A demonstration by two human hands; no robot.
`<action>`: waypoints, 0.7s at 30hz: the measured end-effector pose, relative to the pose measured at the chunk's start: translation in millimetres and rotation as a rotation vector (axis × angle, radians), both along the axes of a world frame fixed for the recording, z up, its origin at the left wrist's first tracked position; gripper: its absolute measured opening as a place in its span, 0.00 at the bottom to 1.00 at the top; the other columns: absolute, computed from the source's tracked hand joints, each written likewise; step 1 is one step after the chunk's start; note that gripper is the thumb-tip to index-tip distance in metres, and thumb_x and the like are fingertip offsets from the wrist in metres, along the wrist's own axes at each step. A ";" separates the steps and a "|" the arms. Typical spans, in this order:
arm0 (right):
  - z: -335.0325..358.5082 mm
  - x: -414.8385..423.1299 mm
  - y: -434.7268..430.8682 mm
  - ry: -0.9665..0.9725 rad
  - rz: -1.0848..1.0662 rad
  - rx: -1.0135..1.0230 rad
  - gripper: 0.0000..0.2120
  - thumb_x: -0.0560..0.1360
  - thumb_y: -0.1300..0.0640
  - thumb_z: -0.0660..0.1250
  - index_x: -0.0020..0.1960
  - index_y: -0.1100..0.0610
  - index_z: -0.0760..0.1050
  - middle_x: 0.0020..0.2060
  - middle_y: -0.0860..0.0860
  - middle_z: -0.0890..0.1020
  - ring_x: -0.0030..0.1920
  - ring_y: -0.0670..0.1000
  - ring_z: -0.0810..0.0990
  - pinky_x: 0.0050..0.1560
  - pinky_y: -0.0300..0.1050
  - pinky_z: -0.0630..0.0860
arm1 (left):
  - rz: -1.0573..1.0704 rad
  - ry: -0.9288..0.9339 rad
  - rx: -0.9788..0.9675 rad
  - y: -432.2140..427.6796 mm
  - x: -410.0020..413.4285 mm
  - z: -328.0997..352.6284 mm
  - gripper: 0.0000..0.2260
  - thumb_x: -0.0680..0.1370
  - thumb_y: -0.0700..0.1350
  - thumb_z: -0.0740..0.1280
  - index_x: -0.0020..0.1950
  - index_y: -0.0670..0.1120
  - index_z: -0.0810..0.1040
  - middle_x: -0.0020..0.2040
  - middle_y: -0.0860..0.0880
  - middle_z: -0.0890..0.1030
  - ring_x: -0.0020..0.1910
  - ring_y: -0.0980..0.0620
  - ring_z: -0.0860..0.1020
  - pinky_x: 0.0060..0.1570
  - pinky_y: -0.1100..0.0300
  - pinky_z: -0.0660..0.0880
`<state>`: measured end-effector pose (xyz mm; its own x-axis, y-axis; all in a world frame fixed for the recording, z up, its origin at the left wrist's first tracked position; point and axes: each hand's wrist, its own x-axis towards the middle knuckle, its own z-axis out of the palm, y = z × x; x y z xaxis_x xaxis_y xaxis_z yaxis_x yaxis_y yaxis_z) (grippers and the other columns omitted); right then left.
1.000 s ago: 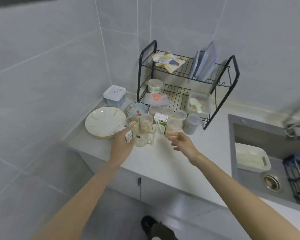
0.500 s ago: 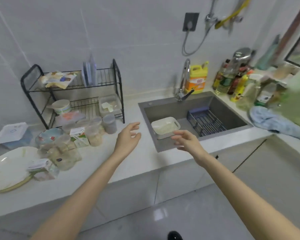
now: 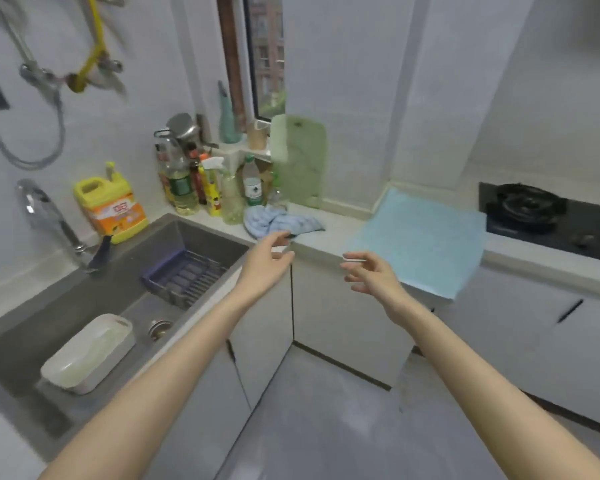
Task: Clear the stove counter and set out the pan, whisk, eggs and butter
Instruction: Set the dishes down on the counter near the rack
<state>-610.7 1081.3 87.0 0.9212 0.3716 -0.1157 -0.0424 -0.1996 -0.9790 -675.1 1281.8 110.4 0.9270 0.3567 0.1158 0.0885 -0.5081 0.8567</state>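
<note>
My left hand [image 3: 265, 263] and my right hand [image 3: 371, 275] hang in the air in front of the counter corner, fingers loosely spread, holding nothing. A flat light blue mat [image 3: 420, 240] lies on the white counter [image 3: 326, 242] to the right of my hands. The black gas stove [image 3: 548, 216] sits at the far right. A crumpled blue cloth [image 3: 278, 221] lies on the counter just beyond my left hand. No pan, whisk, eggs or butter are in view.
A grey sink [image 3: 94, 306] at left holds a white tub [image 3: 87, 353] and a dark rack [image 3: 184, 277]. A yellow detergent jug [image 3: 111, 206], several bottles [image 3: 205, 185] and a green cutting board [image 3: 300, 161] stand along the wall. White cabinets [image 3: 354, 327] lie below.
The view has swung right, from the dish rack corner past the sink to the stove counter. Both hands stay empty and have moved along with the turn.
</note>
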 end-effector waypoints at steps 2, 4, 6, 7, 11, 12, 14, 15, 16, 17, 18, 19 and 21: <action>4.7 31.4 -46.8 -0.002 -0.101 0.005 0.10 0.78 0.59 0.64 0.59 0.54 0.75 0.52 0.50 0.81 0.48 0.50 0.80 0.56 0.48 0.76 | -0.104 -0.026 0.001 -42.6 49.4 2.9 0.19 0.77 0.40 0.65 0.68 0.47 0.72 0.62 0.48 0.77 0.50 0.56 0.76 0.52 0.64 0.70; 7.5 57.3 -96.3 -0.010 -0.191 0.007 0.10 0.79 0.59 0.63 0.59 0.54 0.74 0.53 0.50 0.82 0.49 0.50 0.80 0.56 0.47 0.76 | -0.206 -0.030 -0.019 -90.3 93.4 4.0 0.19 0.77 0.39 0.65 0.68 0.46 0.72 0.62 0.47 0.77 0.51 0.54 0.76 0.53 0.61 0.73; 9.5 77.3 -139.5 -0.017 -0.272 0.001 0.09 0.79 0.59 0.62 0.59 0.53 0.74 0.55 0.51 0.81 0.50 0.51 0.79 0.56 0.47 0.76 | -0.276 -0.023 -0.041 -133.4 129.9 4.6 0.19 0.77 0.40 0.65 0.68 0.47 0.72 0.61 0.49 0.77 0.51 0.52 0.77 0.50 0.60 0.74; 10.4 84.4 -157.3 -0.017 -0.310 -0.005 0.10 0.79 0.59 0.62 0.59 0.53 0.74 0.55 0.51 0.81 0.50 0.51 0.79 0.56 0.47 0.76 | -0.312 -0.022 -0.047 -151.5 144.8 4.7 0.19 0.78 0.41 0.65 0.69 0.48 0.72 0.61 0.50 0.77 0.50 0.53 0.77 0.48 0.62 0.73; 11.4 110.8 -238.9 -0.014 -0.493 -0.017 0.10 0.79 0.60 0.61 0.60 0.54 0.73 0.55 0.51 0.80 0.51 0.51 0.79 0.58 0.50 0.76 | -0.505 0.023 -0.047 -237.9 209.3 3.9 0.18 0.79 0.44 0.64 0.69 0.50 0.71 0.62 0.51 0.76 0.52 0.52 0.76 0.43 0.67 0.70; 12.5 115.2 -253.9 -0.016 -0.530 -0.022 0.10 0.80 0.60 0.61 0.60 0.55 0.73 0.56 0.52 0.80 0.51 0.51 0.79 0.59 0.50 0.75 | -0.542 0.030 -0.043 -254.7 221.4 3.4 0.18 0.79 0.44 0.64 0.69 0.50 0.70 0.62 0.51 0.76 0.53 0.52 0.76 0.45 0.66 0.70; 12.8 126.1 -285.2 -0.029 -0.606 -0.034 0.11 0.80 0.61 0.60 0.61 0.55 0.73 0.55 0.52 0.80 0.50 0.51 0.78 0.58 0.50 0.75 | -0.621 0.040 -0.031 -289.9 245.8 3.8 0.18 0.79 0.44 0.63 0.69 0.51 0.70 0.62 0.51 0.76 0.53 0.52 0.76 0.48 0.63 0.71; 12.6 133.0 -301.9 -0.038 -0.651 -0.038 0.11 0.80 0.61 0.60 0.61 0.55 0.73 0.55 0.52 0.80 0.49 0.50 0.78 0.57 0.49 0.76 | -0.662 0.048 -0.030 -309.4 259.3 4.0 0.18 0.79 0.44 0.63 0.69 0.51 0.70 0.61 0.51 0.76 0.52 0.52 0.76 0.48 0.62 0.71; 11.8 142.2 -320.9 -0.045 -0.699 -0.039 0.11 0.80 0.61 0.60 0.60 0.54 0.74 0.55 0.51 0.80 0.49 0.50 0.78 0.56 0.48 0.76 | -0.709 0.055 -0.027 -331.7 277.2 2.4 0.17 0.79 0.44 0.63 0.69 0.51 0.71 0.61 0.51 0.77 0.51 0.53 0.76 0.48 0.62 0.71; 10.8 150.2 -335.4 -0.052 -0.732 -0.034 0.11 0.80 0.62 0.60 0.60 0.54 0.74 0.55 0.51 0.81 0.49 0.50 0.78 0.55 0.47 0.76 | -0.742 0.057 -0.026 -348.4 291.4 1.3 0.17 0.79 0.44 0.63 0.69 0.50 0.71 0.60 0.51 0.77 0.48 0.54 0.77 0.47 0.64 0.71; 10.7 156.9 -347.3 -0.052 -0.758 -0.033 0.11 0.79 0.62 0.61 0.60 0.54 0.74 0.55 0.51 0.81 0.49 0.50 0.78 0.54 0.46 0.76 | -0.767 0.058 -0.033 -362.1 303.4 0.9 0.18 0.79 0.44 0.64 0.69 0.50 0.71 0.59 0.51 0.78 0.46 0.56 0.77 0.45 0.66 0.71; 10.4 166.1 -362.1 -0.052 -0.790 -0.034 0.10 0.79 0.61 0.61 0.60 0.55 0.74 0.55 0.51 0.81 0.48 0.50 0.78 0.52 0.44 0.76 | -0.798 0.060 -0.043 -380.4 318.6 1.0 0.18 0.79 0.44 0.64 0.69 0.49 0.71 0.58 0.52 0.78 0.44 0.58 0.77 0.43 0.69 0.72; 9.8 183.5 -387.1 -0.050 -0.830 -0.041 0.11 0.79 0.61 0.61 0.60 0.54 0.74 0.55 0.50 0.81 0.48 0.49 0.78 0.53 0.45 0.76 | -0.851 0.072 -0.061 -410.9 347.2 -0.6 0.18 0.79 0.43 0.64 0.69 0.49 0.71 0.57 0.52 0.79 0.46 0.58 0.77 0.43 0.71 0.72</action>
<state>-427.2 694.2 96.8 0.8982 -0.4347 -0.0656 -0.1477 -0.1579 -0.9763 -327.9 871.0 109.8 0.8862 -0.4607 0.0495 -0.2472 -0.3797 0.8915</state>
